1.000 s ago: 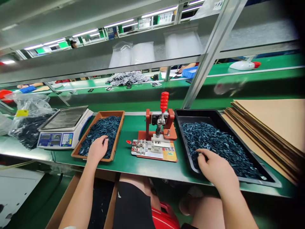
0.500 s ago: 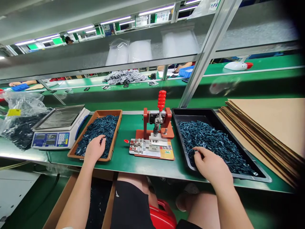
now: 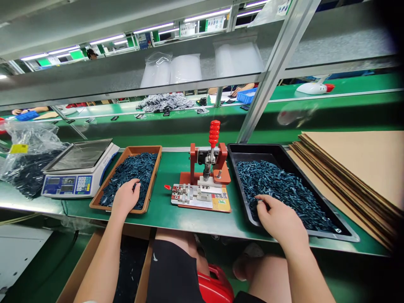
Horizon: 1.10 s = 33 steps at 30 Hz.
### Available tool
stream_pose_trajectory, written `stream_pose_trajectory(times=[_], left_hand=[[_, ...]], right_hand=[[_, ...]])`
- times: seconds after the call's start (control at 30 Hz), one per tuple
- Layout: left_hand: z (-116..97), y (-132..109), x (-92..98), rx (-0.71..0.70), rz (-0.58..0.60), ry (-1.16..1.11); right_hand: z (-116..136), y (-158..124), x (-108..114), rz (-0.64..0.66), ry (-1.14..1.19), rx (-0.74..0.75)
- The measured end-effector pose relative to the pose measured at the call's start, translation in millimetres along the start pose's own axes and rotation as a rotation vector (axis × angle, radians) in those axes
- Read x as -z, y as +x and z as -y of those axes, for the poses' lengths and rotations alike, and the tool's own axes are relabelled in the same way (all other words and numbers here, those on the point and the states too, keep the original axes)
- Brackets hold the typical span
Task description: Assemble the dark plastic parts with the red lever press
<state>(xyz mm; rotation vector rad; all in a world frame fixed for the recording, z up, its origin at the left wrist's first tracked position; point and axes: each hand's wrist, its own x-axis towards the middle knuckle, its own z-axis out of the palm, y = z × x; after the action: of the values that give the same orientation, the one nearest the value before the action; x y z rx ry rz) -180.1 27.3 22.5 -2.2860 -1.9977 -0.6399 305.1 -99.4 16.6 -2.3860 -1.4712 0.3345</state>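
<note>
My left hand (image 3: 126, 195) rests over the brown tray (image 3: 150, 198), its fingers curled together at the small dark blue parts (image 3: 137, 166) heaped inside. Something dark shows between thumb and finger, too small to name. At the near left side of the black tray (image 3: 259, 150), my right hand (image 3: 279, 216) has its thumb and fingers drawn together, touching a pile of slim dark blue plastic parts (image 3: 277, 181). Whatever those fingertips hold is hidden. Between the trays stands a toggle-clamp press (image 3: 206, 160) with an upright red handle (image 3: 214, 134) and a metal fixture (image 3: 195, 192) at its base.
Left of the brown tray are a digital scale (image 3: 67, 185) and a clear plastic bag of dark parts (image 3: 30, 168). Cardboard sheets (image 3: 356, 168) are stacked at the right. A metal post (image 3: 268, 80) rises behind the press. Co-workers' hands (image 3: 243, 89) show at the far bench.
</note>
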Motion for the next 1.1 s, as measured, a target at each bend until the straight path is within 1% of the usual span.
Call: stream_pose_trajectory(times=[0.27, 0.63, 0.93, 1.1], left_hand=[[0.2, 0.3, 0.0, 0.007, 0.019, -0.007], [-2.4, 0.7, 1.3, 0.002, 0.017, -0.009], [-0.4, 0.3, -0.2, -0.003, 0.012, -0.002], [1.5, 0.5, -2.0, -0.016, 0.006, 0.003]], right_hand=[[0.1, -0.5, 0.6, -0.005, -0.012, -0.001], [-1.5, -1.1, 0.0, -0.053, -0.026, 0.035], [2.0, -1.9, 2.0, -0.014, -0.008, 0.016], [0.7, -1.3, 0.9, -0.03, -0.008, 0.027]])
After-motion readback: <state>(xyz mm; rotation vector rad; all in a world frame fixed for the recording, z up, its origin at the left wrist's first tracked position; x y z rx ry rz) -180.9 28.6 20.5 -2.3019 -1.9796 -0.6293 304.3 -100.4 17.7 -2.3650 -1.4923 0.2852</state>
